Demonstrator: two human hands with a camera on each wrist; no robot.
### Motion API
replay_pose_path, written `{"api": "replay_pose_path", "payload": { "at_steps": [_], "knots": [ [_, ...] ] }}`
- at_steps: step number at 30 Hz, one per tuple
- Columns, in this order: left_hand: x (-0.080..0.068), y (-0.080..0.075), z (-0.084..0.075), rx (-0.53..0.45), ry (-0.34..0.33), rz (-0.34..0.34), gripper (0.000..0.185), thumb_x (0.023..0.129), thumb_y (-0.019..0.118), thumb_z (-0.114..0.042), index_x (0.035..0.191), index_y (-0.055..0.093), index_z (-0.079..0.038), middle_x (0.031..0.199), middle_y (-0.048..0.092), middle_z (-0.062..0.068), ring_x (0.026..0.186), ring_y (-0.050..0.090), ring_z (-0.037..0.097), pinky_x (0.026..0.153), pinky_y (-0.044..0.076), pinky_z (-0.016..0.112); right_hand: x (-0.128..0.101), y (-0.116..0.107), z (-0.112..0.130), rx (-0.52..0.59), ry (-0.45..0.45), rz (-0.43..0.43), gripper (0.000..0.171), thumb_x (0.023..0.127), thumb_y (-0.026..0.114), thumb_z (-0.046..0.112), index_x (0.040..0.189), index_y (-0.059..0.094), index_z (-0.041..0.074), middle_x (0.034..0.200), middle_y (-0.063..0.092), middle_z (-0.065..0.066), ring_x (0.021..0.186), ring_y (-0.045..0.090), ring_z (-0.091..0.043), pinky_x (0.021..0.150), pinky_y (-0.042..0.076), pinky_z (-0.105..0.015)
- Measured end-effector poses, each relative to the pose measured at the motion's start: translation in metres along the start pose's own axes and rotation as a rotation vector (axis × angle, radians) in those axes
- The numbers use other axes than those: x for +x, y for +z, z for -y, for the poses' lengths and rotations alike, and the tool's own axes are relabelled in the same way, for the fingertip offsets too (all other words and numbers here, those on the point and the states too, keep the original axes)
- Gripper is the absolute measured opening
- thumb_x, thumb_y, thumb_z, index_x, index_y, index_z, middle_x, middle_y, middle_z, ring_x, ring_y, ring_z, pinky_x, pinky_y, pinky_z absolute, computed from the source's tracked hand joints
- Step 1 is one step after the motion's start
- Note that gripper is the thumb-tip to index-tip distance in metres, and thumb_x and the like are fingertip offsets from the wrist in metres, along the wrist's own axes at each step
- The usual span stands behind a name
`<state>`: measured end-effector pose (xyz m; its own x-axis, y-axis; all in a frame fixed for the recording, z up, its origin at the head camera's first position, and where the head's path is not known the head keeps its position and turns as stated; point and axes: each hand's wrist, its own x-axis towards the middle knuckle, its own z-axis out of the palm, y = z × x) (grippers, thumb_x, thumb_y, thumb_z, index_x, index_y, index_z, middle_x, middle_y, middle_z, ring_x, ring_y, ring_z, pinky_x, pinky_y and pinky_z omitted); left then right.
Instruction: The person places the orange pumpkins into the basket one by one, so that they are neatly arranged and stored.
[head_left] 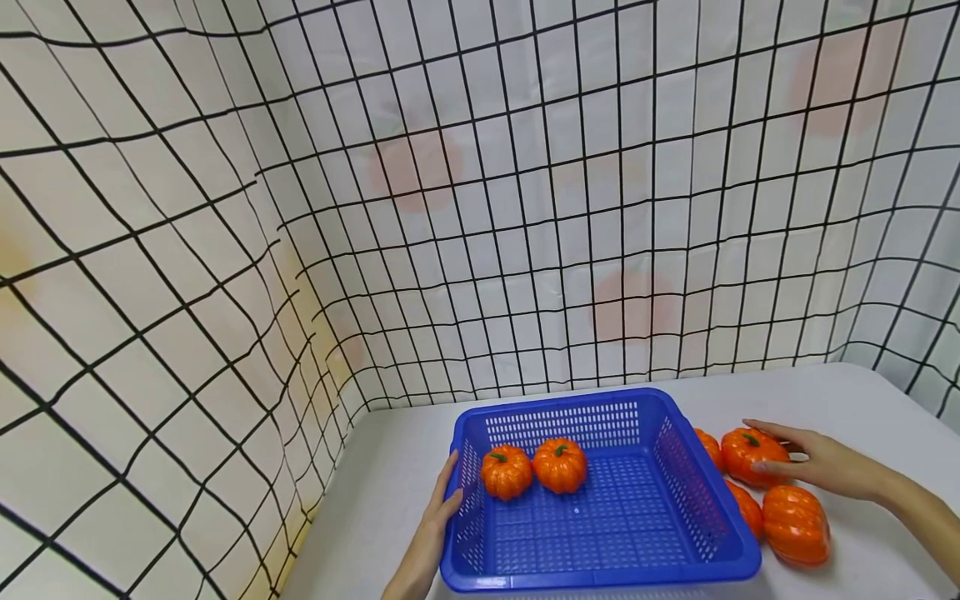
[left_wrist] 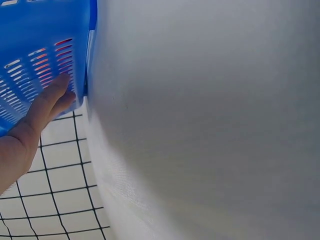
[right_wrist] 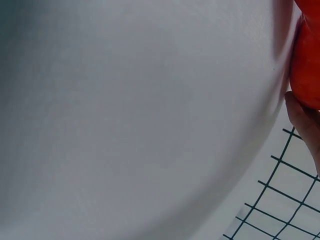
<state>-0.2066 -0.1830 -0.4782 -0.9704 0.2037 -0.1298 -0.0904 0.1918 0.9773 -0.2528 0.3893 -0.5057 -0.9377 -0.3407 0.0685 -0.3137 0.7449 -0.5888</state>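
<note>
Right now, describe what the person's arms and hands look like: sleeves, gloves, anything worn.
Both hands are bare: no gloves, rings or markings show on the left hand or the right hand. The forearms are bare too, with no sleeve, watch or strap visible as far as the head view shows them. The wrist views show only fingers, likewise uncovered.

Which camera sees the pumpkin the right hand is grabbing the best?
The head view: it shows the whole pumpkin with its green stem, the right hand around it, beside the blue basket. The right wrist view catches only an orange edge; the left wrist view misses it.
</note>
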Motion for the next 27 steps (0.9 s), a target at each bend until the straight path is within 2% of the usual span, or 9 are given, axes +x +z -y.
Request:
{"api": "replay_pose_path", "payload": {
  "at_steps": [2, 3, 5, 7, 13, 18, 22, 25, 27],
  "knots": [
    [-0.001, 0.001, 0.0, -0.001, 0.004, -0.005, 0.063, 0.109, 0.038, -0.043, 0.167, 0.012, -0.038, 0.176, 0.0, 0.016, 0.158, -0.001, 0.054, 0.12, 0.004, 0.079, -0.001, -0.001, 0.002, -0.007, 0.007, 0.005, 0.065, 0.1, 0.066, 0.026, 0.152, 0.042, -0.006, 0.138, 0.058, -0.037, 0.115, 0.067, -0.02, 0.089, 0.053, -0.07],
    [-0.001, 0.001, 0.0, -0.002, 0.005, -0.007, 0.063, 0.109, 0.038, -0.043, 0.167, 0.013, -0.037, 0.176, 0.0, 0.015, 0.158, -0.001, 0.054, 0.12, 0.003, 0.079, -0.001, -0.001, 0.003, -0.013, 0.011, 0.005, 0.065, 0.1, 0.066, 0.027, 0.151, 0.042, -0.006, 0.138, 0.058, -0.037, 0.116, 0.067, -0.026, 0.089, 0.053, -0.07],
    [-0.001, 0.002, 0.0, -0.003, 0.005, -0.01, 0.063, 0.109, 0.038, -0.043, 0.167, 0.013, -0.037, 0.176, 0.0, 0.016, 0.158, -0.001, 0.054, 0.12, 0.003, 0.078, -0.003, -0.002, 0.004, -0.023, 0.014, 0.003, 0.065, 0.1, 0.066, 0.027, 0.15, 0.042, -0.008, 0.137, 0.058, -0.038, 0.116, 0.062, -0.049, 0.088, 0.053, -0.07],
    [-0.002, 0.002, 0.0, -0.005, 0.004, -0.011, 0.063, 0.109, 0.038, -0.042, 0.167, 0.012, -0.037, 0.176, 0.0, 0.016, 0.158, -0.001, 0.054, 0.121, 0.003, 0.078, -0.004, -0.004, 0.003, -0.035, 0.025, -0.001, 0.066, 0.1, 0.066, 0.027, 0.15, 0.043, -0.009, 0.136, 0.057, -0.039, 0.114, 0.059, -0.056, 0.087, 0.053, -0.07],
    [-0.003, 0.002, -0.001, 0.002, -0.004, -0.012, 0.063, 0.109, 0.037, -0.043, 0.167, 0.011, -0.036, 0.176, -0.001, 0.016, 0.157, -0.001, 0.055, 0.12, 0.004, 0.079, -0.007, -0.009, -0.003, -0.047, 0.082, -0.009, 0.072, 0.1, 0.067, 0.031, 0.153, 0.038, -0.008, 0.135, 0.057, -0.04, 0.112, 0.062, -0.054, 0.085, 0.056, -0.067],
    [-0.001, 0.0, 0.0, 0.023, 0.001, -0.012, 0.063, 0.109, 0.036, -0.044, 0.167, 0.012, -0.035, 0.175, 0.0, 0.017, 0.157, 0.0, 0.055, 0.119, 0.004, 0.08, -0.008, -0.005, -0.011, -0.035, 0.056, -0.018, 0.071, 0.099, 0.069, 0.029, 0.153, 0.038, -0.006, 0.139, 0.056, -0.039, 0.113, 0.06, -0.057, 0.084, 0.058, -0.063],
    [0.003, -0.003, 0.0, 0.03, 0.022, -0.002, 0.064, 0.11, 0.036, -0.043, 0.167, 0.012, -0.033, 0.175, 0.0, 0.018, 0.157, 0.001, 0.056, 0.12, 0.006, 0.079, -0.008, 0.0, -0.015, -0.064, 0.033, -0.043, 0.068, 0.097, 0.072, 0.029, 0.151, 0.045, -0.001, 0.141, 0.057, -0.035, 0.113, 0.062, -0.05, 0.083, 0.061, -0.044],
    [0.006, -0.005, 0.0, 0.035, 0.024, 0.004, 0.064, 0.11, 0.037, -0.044, 0.167, 0.011, -0.033, 0.175, 0.0, 0.018, 0.157, 0.002, 0.056, 0.12, 0.008, 0.079, -0.009, -0.001, -0.015, -0.094, 0.019, -0.064, 0.066, 0.095, 0.074, 0.03, 0.15, 0.049, 0.002, 0.139, 0.061, -0.031, 0.108, 0.069, -0.024, 0.078, 0.056, -0.026],
    [0.008, -0.006, 0.0, 0.045, 0.018, 0.006, 0.064, 0.11, 0.037, -0.045, 0.167, 0.011, -0.033, 0.175, 0.0, 0.019, 0.157, 0.002, 0.056, 0.119, 0.008, 0.08, -0.01, -0.004, -0.014, -0.105, 0.017, -0.073, 0.065, 0.094, 0.075, 0.03, 0.149, 0.052, 0.004, 0.137, 0.062, -0.03, 0.104, 0.067, -0.007, 0.077, 0.055, -0.023]
  ]
}}
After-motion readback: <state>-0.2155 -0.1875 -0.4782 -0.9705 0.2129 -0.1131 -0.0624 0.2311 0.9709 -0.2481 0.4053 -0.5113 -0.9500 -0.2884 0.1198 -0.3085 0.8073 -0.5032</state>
